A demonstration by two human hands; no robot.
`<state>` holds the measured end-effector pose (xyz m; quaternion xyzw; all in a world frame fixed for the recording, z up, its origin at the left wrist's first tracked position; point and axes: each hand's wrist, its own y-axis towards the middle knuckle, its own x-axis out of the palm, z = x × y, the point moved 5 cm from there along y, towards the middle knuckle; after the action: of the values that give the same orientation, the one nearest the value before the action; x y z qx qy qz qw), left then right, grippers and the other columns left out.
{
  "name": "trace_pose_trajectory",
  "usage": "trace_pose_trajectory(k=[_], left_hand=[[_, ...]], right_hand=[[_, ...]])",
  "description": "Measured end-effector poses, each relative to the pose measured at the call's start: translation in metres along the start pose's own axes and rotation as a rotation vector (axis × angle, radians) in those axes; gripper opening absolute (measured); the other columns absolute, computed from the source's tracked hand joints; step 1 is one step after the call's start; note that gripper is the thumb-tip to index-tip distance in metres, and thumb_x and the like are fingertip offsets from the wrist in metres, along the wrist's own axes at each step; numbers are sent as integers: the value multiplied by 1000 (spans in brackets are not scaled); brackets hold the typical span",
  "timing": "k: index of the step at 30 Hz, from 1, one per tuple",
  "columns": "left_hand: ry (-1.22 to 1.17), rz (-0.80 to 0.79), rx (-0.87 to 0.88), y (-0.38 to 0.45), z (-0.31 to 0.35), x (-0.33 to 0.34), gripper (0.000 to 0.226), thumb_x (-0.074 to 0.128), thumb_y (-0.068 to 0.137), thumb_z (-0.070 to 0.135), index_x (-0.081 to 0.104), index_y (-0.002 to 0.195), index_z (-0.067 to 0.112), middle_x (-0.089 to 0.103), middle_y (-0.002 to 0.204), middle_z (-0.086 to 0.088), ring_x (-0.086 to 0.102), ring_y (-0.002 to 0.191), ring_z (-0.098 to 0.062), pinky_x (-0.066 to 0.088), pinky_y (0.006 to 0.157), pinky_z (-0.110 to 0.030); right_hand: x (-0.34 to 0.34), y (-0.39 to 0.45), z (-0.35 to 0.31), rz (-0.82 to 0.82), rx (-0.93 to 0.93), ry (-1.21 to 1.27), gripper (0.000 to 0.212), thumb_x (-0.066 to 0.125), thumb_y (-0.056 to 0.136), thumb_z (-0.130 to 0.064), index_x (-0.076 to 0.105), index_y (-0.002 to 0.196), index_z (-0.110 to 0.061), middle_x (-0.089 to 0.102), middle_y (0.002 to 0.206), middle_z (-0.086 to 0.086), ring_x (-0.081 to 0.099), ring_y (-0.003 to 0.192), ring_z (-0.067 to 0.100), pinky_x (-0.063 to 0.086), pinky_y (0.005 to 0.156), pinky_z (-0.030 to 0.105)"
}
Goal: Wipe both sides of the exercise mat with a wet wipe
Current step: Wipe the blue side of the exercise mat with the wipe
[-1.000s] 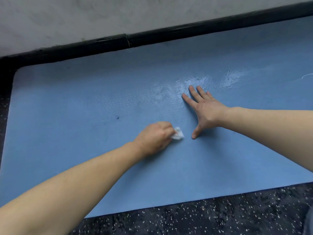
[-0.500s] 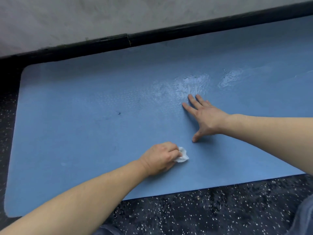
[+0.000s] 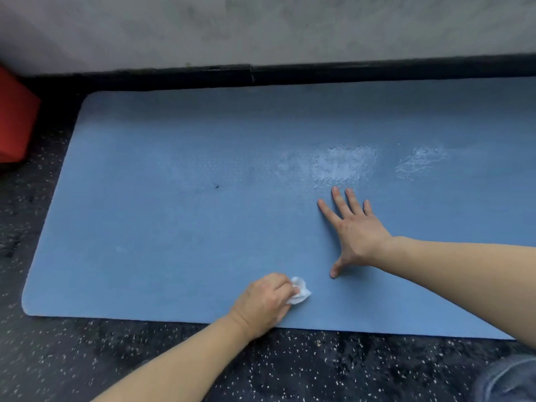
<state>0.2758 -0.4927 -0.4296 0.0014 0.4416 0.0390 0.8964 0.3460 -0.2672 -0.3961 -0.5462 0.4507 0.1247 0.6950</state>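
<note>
The blue exercise mat (image 3: pixel 179 227) lies flat and unrolled on a dark speckled floor, its far long edge along a black baseboard, its rounded left corners in view. Two wet, shiny patches sit on its far right part, and a small dark speck marks its middle left. The white wet wipe (image 3: pixel 300 293), crumpled into a wad, rests on the mat near its near edge.

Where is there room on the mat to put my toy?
The mat is bare on its left half, between the red block and the left hand, apart from a small dark speck. It is crowded near the wipe and right hand, and wet patches lie beyond the fingers.
</note>
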Motion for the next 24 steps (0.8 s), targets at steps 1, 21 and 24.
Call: trace_pose_trajectory(k=[1,21,24], left_hand=[[2,-84,99,-8,18,12,9,58,95,21,63,102,18,62,96,-2,58,81,-22,52,64,-35],[66,-110,287,26,52,44,9,62,97,21,67,96,14,61,88,-3,53,75,-23,49,67,-36],[196,-40,251,50,30,25,10,64,95,23,62,88,16,59,81,-2,53,69,-23,47,58,-37]], right_hand=[[1,1,0,-2,-3,-2,173,82,45,-88,-33,159,-28,-42,164,13,-30,155,42,3,128,64],[11,2,49,3,-55,-63,168,77,45,-92,-32,158,-35,-43,164,9,-29,154,46,10,122,74],[10,2,49,-4,-54,-55,168,78,45,-91,-32,159,-35,-44,163,9,-30,154,46,9,121,74]])
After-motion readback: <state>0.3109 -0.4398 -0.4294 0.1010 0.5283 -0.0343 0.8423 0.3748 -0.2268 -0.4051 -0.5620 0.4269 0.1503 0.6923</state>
